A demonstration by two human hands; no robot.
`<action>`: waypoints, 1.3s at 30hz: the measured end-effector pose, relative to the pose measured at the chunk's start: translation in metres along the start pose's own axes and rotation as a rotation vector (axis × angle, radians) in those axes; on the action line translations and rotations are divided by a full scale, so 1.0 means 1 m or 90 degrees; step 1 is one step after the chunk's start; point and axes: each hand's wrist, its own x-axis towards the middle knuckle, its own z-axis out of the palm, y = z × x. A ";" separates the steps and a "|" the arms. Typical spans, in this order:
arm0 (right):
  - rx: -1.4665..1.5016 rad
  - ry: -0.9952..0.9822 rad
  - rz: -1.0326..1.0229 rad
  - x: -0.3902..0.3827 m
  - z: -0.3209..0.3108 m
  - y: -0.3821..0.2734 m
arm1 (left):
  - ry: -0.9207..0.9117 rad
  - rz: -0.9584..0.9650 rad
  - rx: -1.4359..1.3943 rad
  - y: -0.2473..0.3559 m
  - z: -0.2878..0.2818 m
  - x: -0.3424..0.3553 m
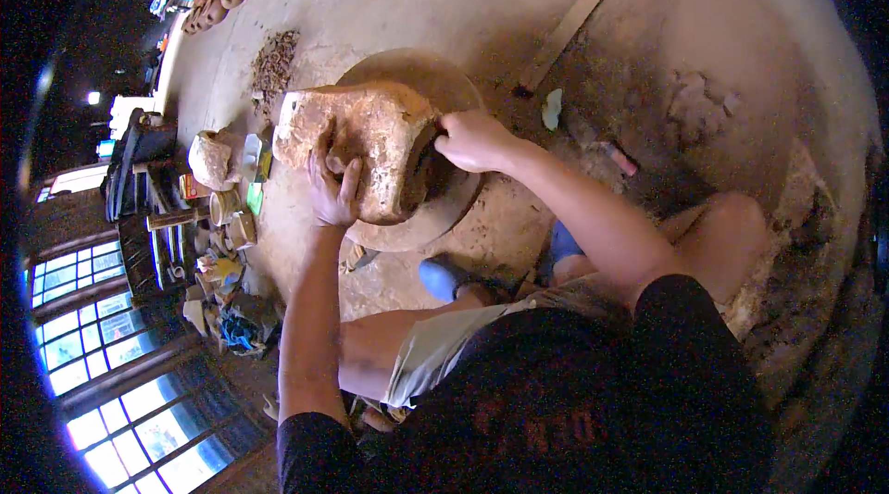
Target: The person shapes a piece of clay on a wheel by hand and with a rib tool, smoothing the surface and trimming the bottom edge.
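A large, chunky, plaster-like block [375, 128], off-white with brown clay stains, sits on a round turntable [454, 216]. Its right-hand side has a dark, hollowed face. My left hand [335, 184] grips the block's near left part, thumb apart from the fingers. Against the upper right edge, by the hollow, my right hand [474, 140] is closed with its fingers curled. Its fingertips are hidden, so whatever it may hold cannot be made out.
A long wooden board [583, 17] lies on the floor at the far right. A pile of brown scraps [275, 63] lies at the far left. Another pale lump [213, 161], pots and clutter stand at left. My blue shoe [443, 278] is close to the turntable.
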 end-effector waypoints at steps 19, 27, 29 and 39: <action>-0.401 0.173 -0.249 -0.048 0.054 -0.037 | 0.163 -0.075 0.212 0.014 0.033 -0.029; -0.171 0.014 -0.177 -0.059 0.046 0.010 | 0.151 -0.118 0.133 0.031 0.027 -0.027; -0.041 0.014 -0.073 -0.050 0.040 0.017 | 0.146 -0.108 0.130 0.031 0.025 -0.024; -0.073 -0.150 -0.047 -0.025 0.048 -0.005 | 0.124 0.019 0.192 -0.001 0.021 -0.027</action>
